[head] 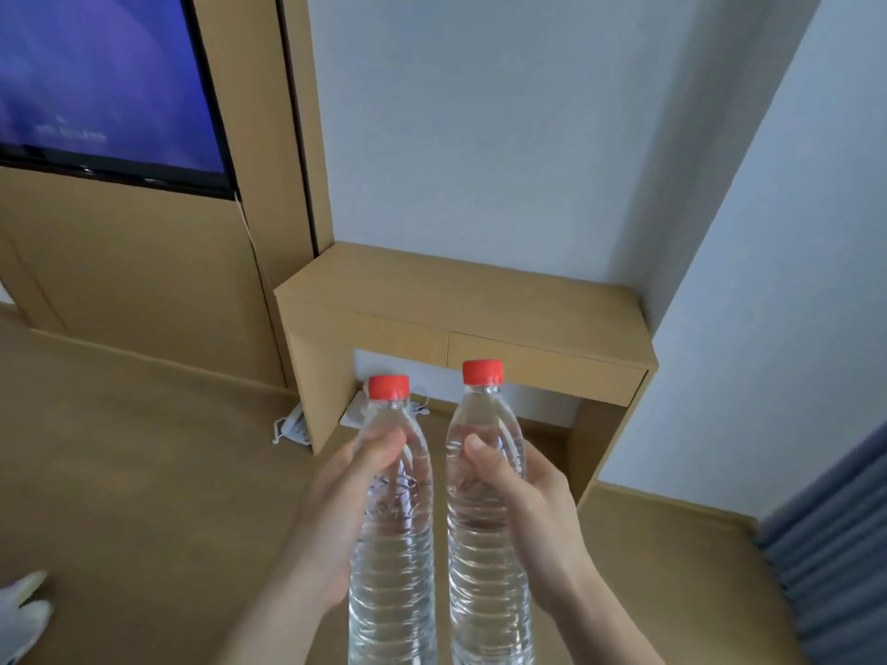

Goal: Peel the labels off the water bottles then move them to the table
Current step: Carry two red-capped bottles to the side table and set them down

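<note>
I hold two clear water bottles with red caps upright in front of me, side by side and nearly touching. My left hand (331, 511) grips the left bottle (393, 544) around its upper body. My right hand (523, 511) grips the right bottle (485, 535) the same way. Neither bottle shows a label on its clear ribbed sides. The wooden table (461, 290) stands ahead against the white wall, beyond and above the bottle caps, with a bare top.
A wall-mounted screen (101, 84) glows blue at the upper left on a wooden panel. A white telephone (293, 427) lies on the floor by the table's left leg. Blue-grey curtain (835, 544) hangs at the right. A white shoe (24, 611) sits at the lower left.
</note>
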{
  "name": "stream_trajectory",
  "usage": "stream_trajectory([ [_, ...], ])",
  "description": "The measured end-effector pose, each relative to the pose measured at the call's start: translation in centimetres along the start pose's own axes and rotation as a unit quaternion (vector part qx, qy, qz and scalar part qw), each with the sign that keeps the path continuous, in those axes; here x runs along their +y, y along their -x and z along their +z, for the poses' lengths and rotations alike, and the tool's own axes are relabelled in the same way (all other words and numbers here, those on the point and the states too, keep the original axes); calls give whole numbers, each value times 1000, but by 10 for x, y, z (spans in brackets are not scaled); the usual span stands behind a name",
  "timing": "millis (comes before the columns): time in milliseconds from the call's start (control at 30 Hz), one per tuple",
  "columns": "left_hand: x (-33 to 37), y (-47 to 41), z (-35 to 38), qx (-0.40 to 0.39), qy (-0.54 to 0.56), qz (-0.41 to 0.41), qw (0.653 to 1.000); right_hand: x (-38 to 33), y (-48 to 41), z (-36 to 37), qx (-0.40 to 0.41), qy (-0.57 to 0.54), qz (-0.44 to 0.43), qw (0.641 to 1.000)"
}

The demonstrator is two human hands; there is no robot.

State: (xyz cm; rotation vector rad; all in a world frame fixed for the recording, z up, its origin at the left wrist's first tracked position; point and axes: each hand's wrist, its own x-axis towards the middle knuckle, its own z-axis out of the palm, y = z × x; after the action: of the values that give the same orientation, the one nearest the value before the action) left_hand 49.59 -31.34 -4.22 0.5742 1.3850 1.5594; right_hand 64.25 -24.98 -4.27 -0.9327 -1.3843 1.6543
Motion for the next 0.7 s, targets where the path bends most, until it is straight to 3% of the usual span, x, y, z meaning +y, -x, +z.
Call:
stream_trajectory([
  [133, 36, -70, -14, -48, 1, 18, 999, -7, -65, 23, 49, 4, -7, 999],
  [367, 62, -166, -45, -57, 13, -3, 998, 0, -158, 56, 83, -5, 14, 996],
  [700, 91, -292, -57, -36, -82, 31, 996, 10, -328, 93, 12, -23, 22, 999],
])
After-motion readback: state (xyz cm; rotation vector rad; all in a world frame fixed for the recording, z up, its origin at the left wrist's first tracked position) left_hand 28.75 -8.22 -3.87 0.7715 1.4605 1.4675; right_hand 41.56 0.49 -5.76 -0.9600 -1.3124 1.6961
